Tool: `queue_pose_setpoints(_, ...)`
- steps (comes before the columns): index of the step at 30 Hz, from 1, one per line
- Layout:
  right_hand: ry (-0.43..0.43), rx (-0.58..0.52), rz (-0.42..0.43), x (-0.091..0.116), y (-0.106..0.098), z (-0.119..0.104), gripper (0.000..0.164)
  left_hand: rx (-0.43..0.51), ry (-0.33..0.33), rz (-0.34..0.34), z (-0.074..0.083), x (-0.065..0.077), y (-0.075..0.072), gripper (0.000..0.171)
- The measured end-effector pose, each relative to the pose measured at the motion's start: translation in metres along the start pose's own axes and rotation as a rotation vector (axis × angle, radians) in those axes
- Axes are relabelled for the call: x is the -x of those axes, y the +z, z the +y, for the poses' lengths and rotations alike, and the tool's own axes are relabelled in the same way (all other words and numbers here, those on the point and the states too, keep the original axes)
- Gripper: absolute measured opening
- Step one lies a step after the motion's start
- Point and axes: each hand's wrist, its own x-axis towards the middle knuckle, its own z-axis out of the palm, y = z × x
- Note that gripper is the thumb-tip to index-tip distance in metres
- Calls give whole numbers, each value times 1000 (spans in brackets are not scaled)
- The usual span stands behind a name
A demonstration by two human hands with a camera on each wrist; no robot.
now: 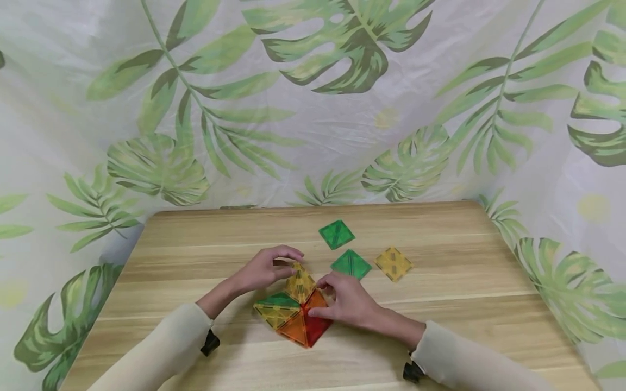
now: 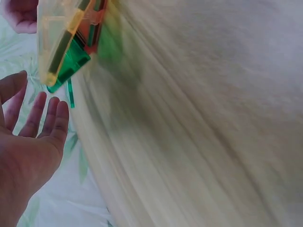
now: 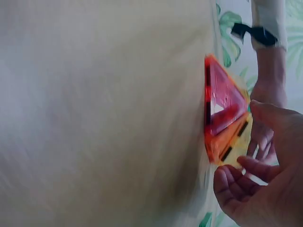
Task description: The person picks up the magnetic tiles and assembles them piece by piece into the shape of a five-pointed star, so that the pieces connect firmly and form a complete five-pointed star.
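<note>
A many-sided piece built of translucent magnetic tiles stands on the table, with a red tile point(image 1: 318, 327), orange tiles point(image 1: 293, 329), yellow tiles point(image 1: 300, 283) and a green tile point(image 1: 279, 300). My right hand point(image 1: 353, 301) pinches an orange tile on its right side, thumb near the top and index finger at the edge by the yellow tile. Beside the raised yellow tile hovers my left hand point(image 1: 264, 269). The left wrist view shows its fingers point(image 2: 59, 120) spread loosely, apart from the tiles. Part of the structure's right side is hidden behind my right hand.
Two green diamond shapes of paired tiles point(image 1: 336, 234) lie behind the structure, the nearer one partly covered by my right hand. A yellow diamond shape point(image 1: 394, 264) lies to their right. A leaf-patterned cloth point(image 1: 323, 152) hangs behind the wooden table point(image 1: 195, 239).
</note>
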Motion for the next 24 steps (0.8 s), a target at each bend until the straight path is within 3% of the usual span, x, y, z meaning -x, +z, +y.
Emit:
queue_pose_setpoints(5,29,67,-17,9,8,-7,63,-68,-14,-67,4,-6,7,26)
queue_pose_setpoints(12,27,160,9,15,16,-15,68,-102,-47,-81,8,-5,11,23)
queue_pose_setpoints(18,0,284,10,14,18,-20,70,-97,-45,-85,31,0,8,19)
queue_pose_setpoints(24,-5,311,-48,7,13,-17,67,-169,-10,-56,3,4,2,15)
